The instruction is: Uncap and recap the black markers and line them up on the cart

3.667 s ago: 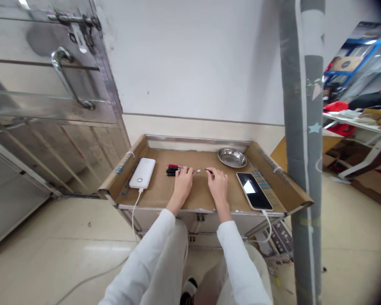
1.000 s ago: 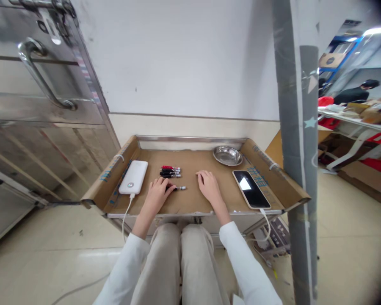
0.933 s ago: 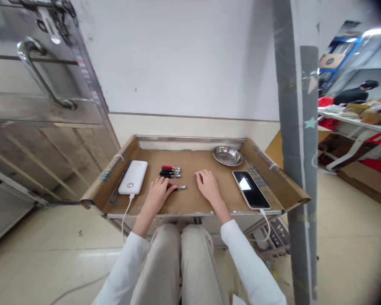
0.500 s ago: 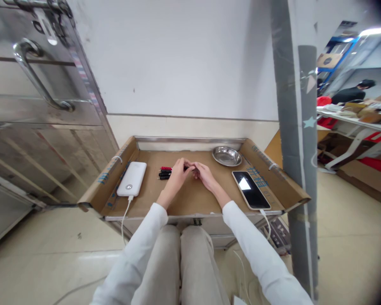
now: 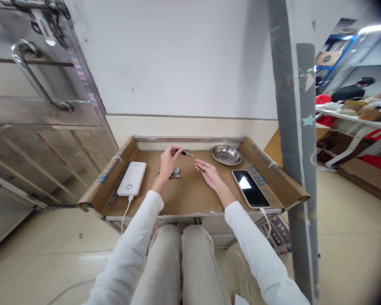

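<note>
My left hand [image 5: 168, 162] pinches a thin, black pen-like stick [image 5: 185, 153] above the cardboard-lined table [image 5: 190, 199]. Its silvery end points right, toward my other hand; the frames do not show its exact kind. My right hand [image 5: 208, 173] is apart from the left, fingers bent around a small dark piece [image 5: 203, 170], mostly hidden. Beneath and beside my left wrist lie several similar short sticks [image 5: 175, 173] with silvery ends, partly covered by the hand.
A round metal dish [image 5: 226, 155] stands at the back right. A phone [image 5: 251, 189] with a white cable lies on the right, and a white power bank [image 5: 131, 179] with a cable on the left. Raised cardboard sides edge the table. A grey pillar [image 5: 294, 127] rises at right.
My hands were together over the table. They have moved apart, the left going left and away from me with the black stick, the right keeping a small dark piece.
</note>
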### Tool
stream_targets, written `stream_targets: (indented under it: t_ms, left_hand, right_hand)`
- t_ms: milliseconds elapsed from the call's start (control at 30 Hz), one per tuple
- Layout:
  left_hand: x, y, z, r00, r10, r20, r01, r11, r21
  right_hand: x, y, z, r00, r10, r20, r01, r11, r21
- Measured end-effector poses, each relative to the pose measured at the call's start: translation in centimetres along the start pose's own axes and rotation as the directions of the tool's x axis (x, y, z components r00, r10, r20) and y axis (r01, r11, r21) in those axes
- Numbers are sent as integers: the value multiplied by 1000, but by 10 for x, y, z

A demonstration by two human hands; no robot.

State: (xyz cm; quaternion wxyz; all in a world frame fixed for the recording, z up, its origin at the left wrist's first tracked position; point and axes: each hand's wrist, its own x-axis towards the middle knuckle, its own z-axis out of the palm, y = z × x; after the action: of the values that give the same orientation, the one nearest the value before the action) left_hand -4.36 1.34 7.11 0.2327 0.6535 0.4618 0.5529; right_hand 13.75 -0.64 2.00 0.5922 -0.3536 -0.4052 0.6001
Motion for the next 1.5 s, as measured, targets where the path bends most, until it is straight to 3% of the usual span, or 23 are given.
stream_targets:
  t_ms: [100,200,300,367,500,667,967,1200,1300,1367,1433,1500]
  left_hand:
    - [-8,-19,9,985,60,162,-83,987,140]
    - [-20,-27,22,942,151,298,-248,914,321]
    - [-31,-23,30,932,216,291,-333,825,456]
    - [-37,-17,32,914,278,296,-389,808,442]
    - [-45,-7,34,832,370,414,-509,807,301]
    - [-46,-12,36,774,402,488,-547,813,198]
    - [-43,-27,37,780,414,470,-533,833,151]
    - [-44,-23,36,820,353,450,-449,885,123]
    - [-44,-23,34,867,296,402,-391,903,180]
    - [-44,-26,33,894,248,373,-344,913,218]
    - [-45,-30,33,893,229,387,-341,906,252]
    - [-45,-33,34,874,225,430,-380,869,316]
  right_hand:
    - [0,2,-1,997,-61,-47,59,998,-33]
    - [-1,3,-1,994,-85,-66,85,996,-10]
    - [-3,2,0,995,-91,-44,93,994,54]
    - [-4,1,1,997,-81,-19,82,995,63]
    - [-5,-3,5,1000,-4,14,5,1000,-31]
    - [-9,-7,9,996,50,74,-44,996,-78]
    - [-10,-4,7,979,86,183,-104,991,90]
    - [-10,-5,4,976,82,202,-96,993,62]
    - [-6,0,1,982,13,191,-12,1000,-6]
    - [-3,5,-2,986,-91,142,109,986,-127]
    - [-1,10,-3,962,-248,117,272,908,-319]
    - [0,16,-5,921,-335,200,390,780,-489]
